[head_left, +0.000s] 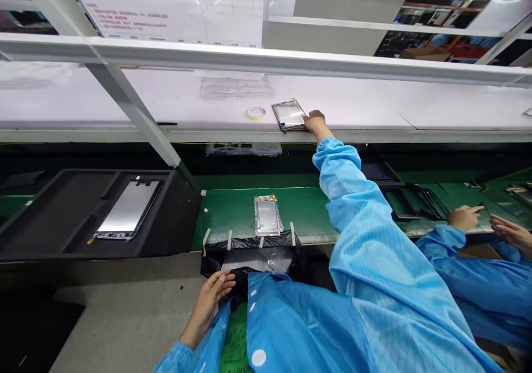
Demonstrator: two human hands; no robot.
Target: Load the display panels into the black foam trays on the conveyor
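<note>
The right hand (315, 122), stretched out of a ribbed blue smock sleeve (344, 190), sits with its fingers pressed together against the near edge of a thin rectangular glass panel (288, 115). The view is poor, so whether they pinch it is hard to tell. The panel has a dark border and lies on a white shelf (361, 104), its long axis angled away and slightly left. A yellow-edged tape roll (255, 113) sits just beside it, and a clear plastic sheet (236, 88) lies farther back.

The left hand (210, 301) is low, half open with its fingers loosely curved, touching crinkled black plastic (249, 254). Beyond that, a film-wrapped panel (267, 215) lies on a green bench mat (303, 209). A co-worker's hands (465, 218) are at work to the right.
</note>
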